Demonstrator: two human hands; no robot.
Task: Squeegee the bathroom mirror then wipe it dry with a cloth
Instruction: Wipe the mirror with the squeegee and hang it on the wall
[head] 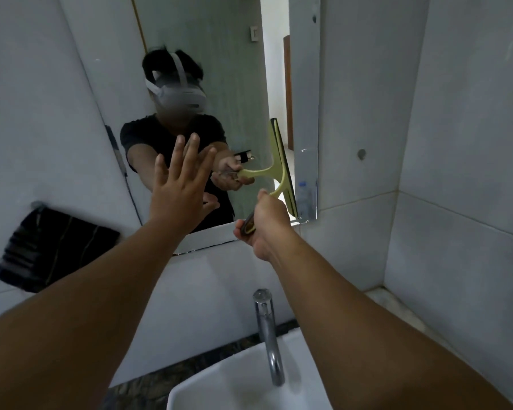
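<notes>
The wall mirror (237, 69) hangs above the basin and reflects a person in a black shirt wearing a headset. My right hand (264, 223) grips the dark handle of a yellow-green squeegee (288, 192). Its black rubber blade stands nearly upright against the glass near the mirror's lower right edge. My left hand (179, 184) is raised flat with fingers spread, at or just in front of the glass left of the squeegee; contact is unclear. A dark striped cloth (54, 247) hangs on the wall left of the mirror.
A chrome tap (267, 329) rises over a white basin (219, 389) below my arms. A dark stone counter (148, 383) runs under the basin. White tiled walls close in on the left and the right.
</notes>
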